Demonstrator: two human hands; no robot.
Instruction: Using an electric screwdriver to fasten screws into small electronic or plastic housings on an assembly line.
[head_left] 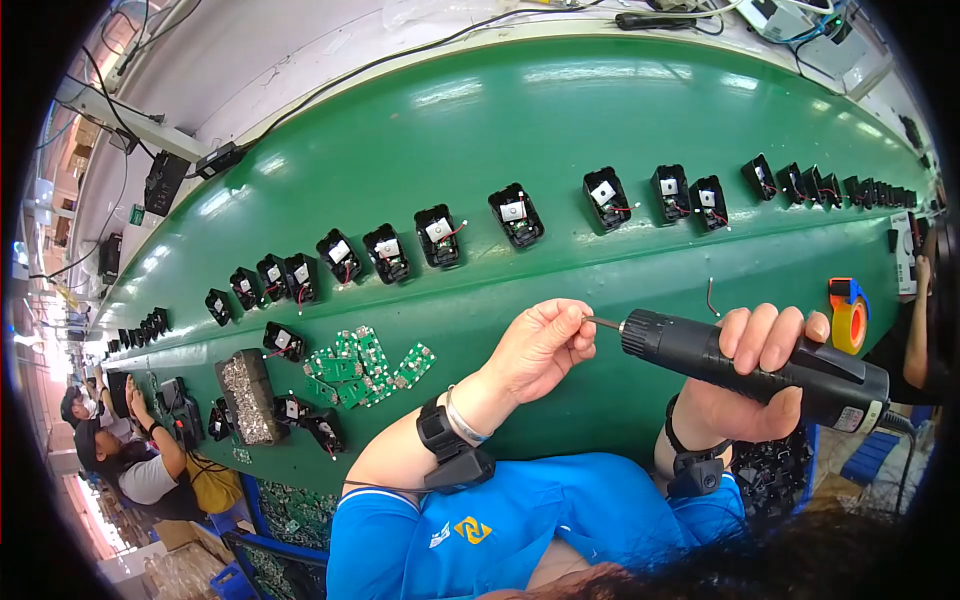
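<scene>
Electric screwdriver (675, 342), black and corded, is what I have in front of the wearer's chest, raised over the green workbench (600, 110) with its nose toward the left and its cable (898, 425) trailing off the rear. I see the right hand (738, 408) wrapped firmly around its barrel. The left hand (545, 350) has thumb and forefinger pinched on the tip of the slim metal bit (603, 322); I cannot tell whether a screw sits between them.

Beyond the hands, I can follow a curving row of open black plastic housings (517, 215), many showing a white piece inside and thin red wires. Nearer the left forearm lies a loose pile of green circuit boards (350, 370), some overlapping. Left of that pile I make out a dark box (230, 375) filled with small silvery metal parts, with several more black housings close by. Above the screwdriver, a short bent dark piece (712, 297) lies on the bench, and farther right stands an orange tape roll (850, 325) in a blue-and-orange holder. At the far left, co-workers (130, 455) sit along the same bench.
</scene>
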